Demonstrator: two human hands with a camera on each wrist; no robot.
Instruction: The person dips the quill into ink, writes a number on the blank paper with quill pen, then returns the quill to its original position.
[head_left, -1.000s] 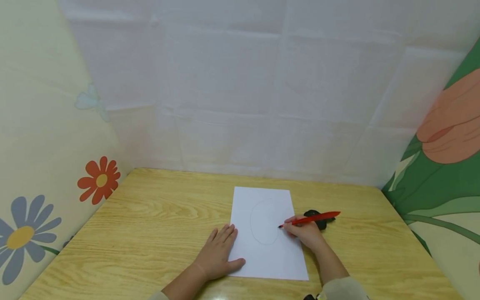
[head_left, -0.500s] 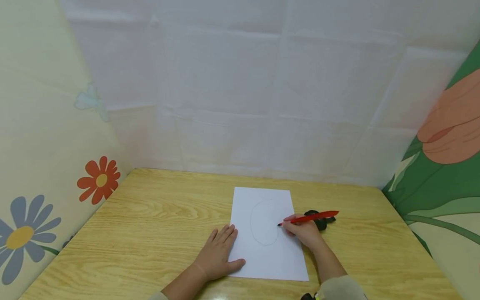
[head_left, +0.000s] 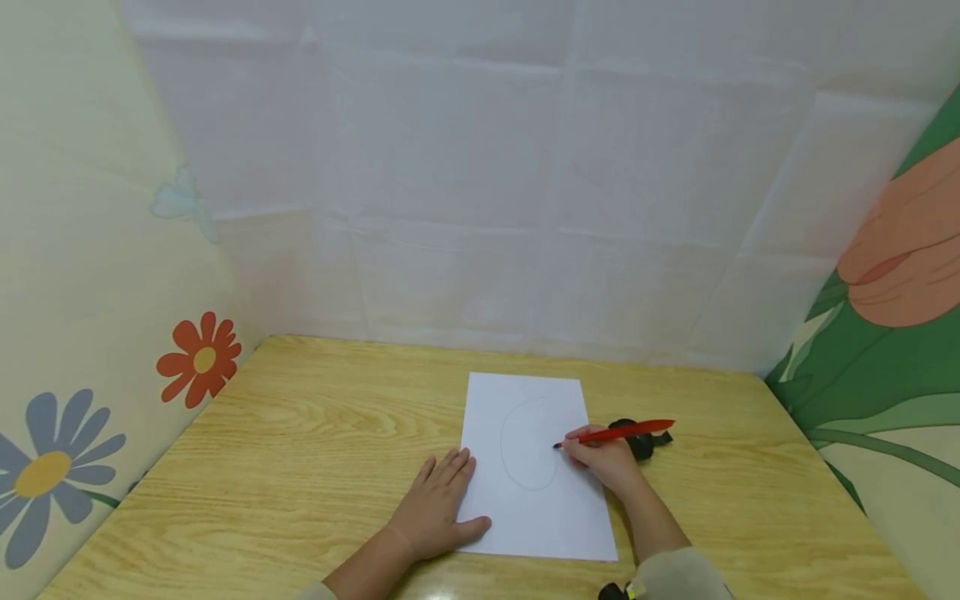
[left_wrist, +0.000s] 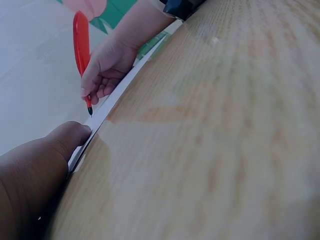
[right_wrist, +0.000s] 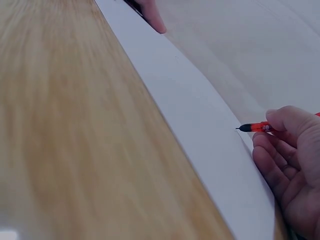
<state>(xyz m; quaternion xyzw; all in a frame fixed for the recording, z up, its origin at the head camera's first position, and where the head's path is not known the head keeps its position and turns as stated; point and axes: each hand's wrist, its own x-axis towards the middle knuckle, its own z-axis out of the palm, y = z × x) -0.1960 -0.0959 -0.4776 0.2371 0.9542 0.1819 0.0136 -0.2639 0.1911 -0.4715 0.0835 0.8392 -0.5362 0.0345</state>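
Observation:
A white sheet of paper (head_left: pixel 536 525) lies on the wooden table, bearing a thin curved outline (head_left: pixel 502 442) like an oval. My left hand (head_left: pixel 438 510) rests flat on the sheet's left edge, fingers spread and thumb out over the lower part. On the right side, my right hand (head_left: pixel 611 467) pinches a red pen (head_left: pixel 637 430) with a broad, feather-shaped body. Its black tip is at the right side of the outline. In the right wrist view, thumb and fingers hold the pen (right_wrist: pixel 257 127) close behind its dark tip, the other fingers curled below.
Just beyond my right hand sits a black object (head_left: pixel 641 447), partly hidden by the hand and pen. The wood-grain table (head_left: pixel 337 417) meets a white cloth backdrop (head_left: pixel 450 208). Flower-patterned cloths stand at left and right. A small black item (head_left: pixel 613 592) shows by the right sleeve.
My right hand and the pen tip have shifted slightly away from me, up along the right side of the outline. My left hand and the paper stay in place.

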